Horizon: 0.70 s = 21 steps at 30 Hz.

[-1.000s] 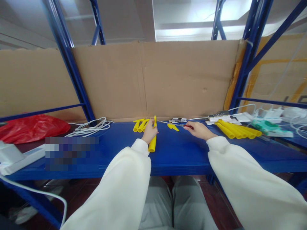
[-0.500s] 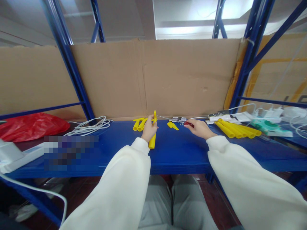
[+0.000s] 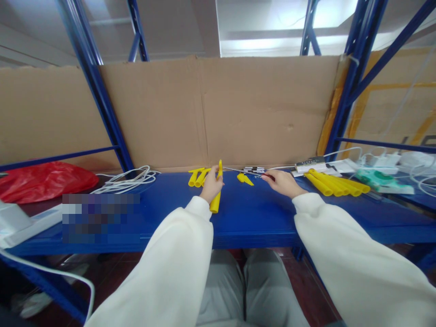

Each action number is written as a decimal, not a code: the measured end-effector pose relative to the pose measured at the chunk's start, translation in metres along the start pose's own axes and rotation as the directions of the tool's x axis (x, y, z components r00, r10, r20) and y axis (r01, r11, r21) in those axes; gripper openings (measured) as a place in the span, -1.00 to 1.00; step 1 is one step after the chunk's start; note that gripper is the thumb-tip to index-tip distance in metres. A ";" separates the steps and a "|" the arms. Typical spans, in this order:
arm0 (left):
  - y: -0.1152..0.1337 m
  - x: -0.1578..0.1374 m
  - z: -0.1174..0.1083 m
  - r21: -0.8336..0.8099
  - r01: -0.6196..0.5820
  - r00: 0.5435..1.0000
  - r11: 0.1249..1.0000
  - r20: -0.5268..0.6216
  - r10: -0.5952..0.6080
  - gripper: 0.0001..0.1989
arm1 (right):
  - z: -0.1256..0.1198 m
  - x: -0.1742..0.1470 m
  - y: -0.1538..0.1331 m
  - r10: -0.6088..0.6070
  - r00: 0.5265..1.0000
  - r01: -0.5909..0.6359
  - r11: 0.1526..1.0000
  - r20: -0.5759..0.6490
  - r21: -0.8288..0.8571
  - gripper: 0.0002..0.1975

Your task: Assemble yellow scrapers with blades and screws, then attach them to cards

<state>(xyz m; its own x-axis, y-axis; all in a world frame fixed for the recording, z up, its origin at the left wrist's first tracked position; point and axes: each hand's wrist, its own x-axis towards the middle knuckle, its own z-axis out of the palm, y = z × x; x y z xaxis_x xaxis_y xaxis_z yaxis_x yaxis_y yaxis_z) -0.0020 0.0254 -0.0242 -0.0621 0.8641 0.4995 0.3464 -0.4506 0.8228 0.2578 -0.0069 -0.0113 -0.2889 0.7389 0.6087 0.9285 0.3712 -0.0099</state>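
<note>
My left hand [image 3: 211, 184] is closed around a yellow tube with a flat crosspiece at its top [image 3: 215, 203], held with its open end toward me. My right hand [image 3: 282, 182] grips a screwdriver [image 3: 250, 172]; its red handle is mostly hidden in the fingers. The long metal shaft points left, its tip close to the top of the held tube. Similar yellow tubes with crosspieces [image 3: 192, 178] lie just left of my left hand. Between the hands lie small yellow flat pieces [image 3: 245, 179], with tiny screws [image 3: 258, 176] beside them.
Several plain yellow tubes [image 3: 335, 184] lie to the right, near a green-and-white item [image 3: 384, 180]. A coiled white cable [image 3: 127, 180], a red plastic bag [image 3: 47, 180] and a white power strip [image 3: 32, 227] are on the left. Cardboard [image 3: 252, 109] walls the back of the blue table [image 3: 252, 218].
The screwdriver's handle has turned within my right hand and shows less red. Both hands stay in nearly the same place, and the yellow tube is still held.
</note>
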 end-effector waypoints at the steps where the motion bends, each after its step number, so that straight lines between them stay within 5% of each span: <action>1: -0.001 0.000 0.000 0.002 0.004 1.000 1.000 0.000 -0.004 -0.59 | 0.001 0.000 0.000 0.009 1.000 -0.009 1.000 0.009 0.008 -0.70; 21: -0.004 0.002 0.002 0.078 0.037 0.999 0.996 0.015 -0.038 -0.65 | 0.004 0.001 0.004 0.055 0.998 -0.055 0.998 -0.004 -0.039 -0.81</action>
<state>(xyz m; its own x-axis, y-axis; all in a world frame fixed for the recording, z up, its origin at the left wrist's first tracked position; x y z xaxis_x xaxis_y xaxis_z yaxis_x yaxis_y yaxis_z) -0.0018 0.0291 -0.0269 -0.0617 0.8840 0.4634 0.4160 -0.3993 0.8170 0.2598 -0.0021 -0.0140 -0.2363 0.7563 0.6101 0.9516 0.3072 -0.0123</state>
